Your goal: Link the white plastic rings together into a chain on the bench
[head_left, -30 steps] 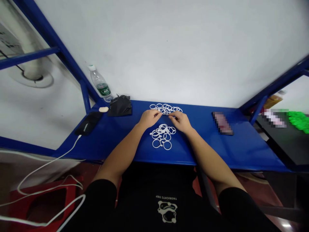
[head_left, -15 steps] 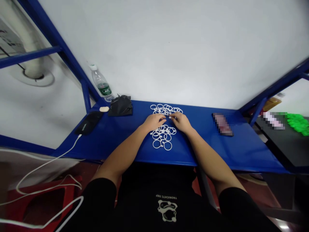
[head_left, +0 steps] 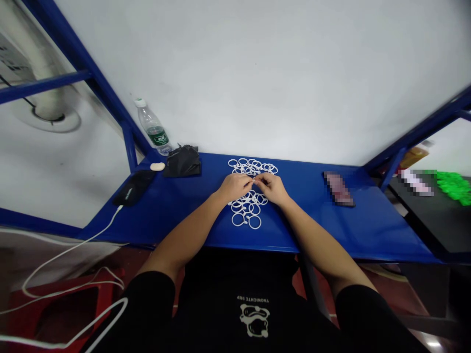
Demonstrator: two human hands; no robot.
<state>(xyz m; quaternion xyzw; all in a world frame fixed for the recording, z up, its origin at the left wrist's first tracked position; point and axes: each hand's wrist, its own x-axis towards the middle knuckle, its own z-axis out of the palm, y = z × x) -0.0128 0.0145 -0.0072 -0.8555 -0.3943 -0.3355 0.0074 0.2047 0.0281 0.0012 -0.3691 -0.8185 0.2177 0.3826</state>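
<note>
Closest in, there's a loose heap of white rings [head_left: 246, 208] on the blue table [head_left: 305, 181]. Just past that, the right hand [head_left: 274, 189] is pinching a tiny white bit [head_left: 253, 181]; the left hand's [head_left: 235, 187] fingertips are right up against it, can't tell if they're gripping too. Behind both, more rings [head_left: 253, 165], then the wall [head_left: 272, 88].

This looks like a workshop: loose white rings [head_left: 246, 222] lie at the centre of a blue worktop [head_left: 353, 225], an exposed pipe [head_left: 47, 93] stands at ten o'clock, and green pieces [head_left: 455, 187] crowd a black worktop [head_left: 434, 220] at three.
</note>
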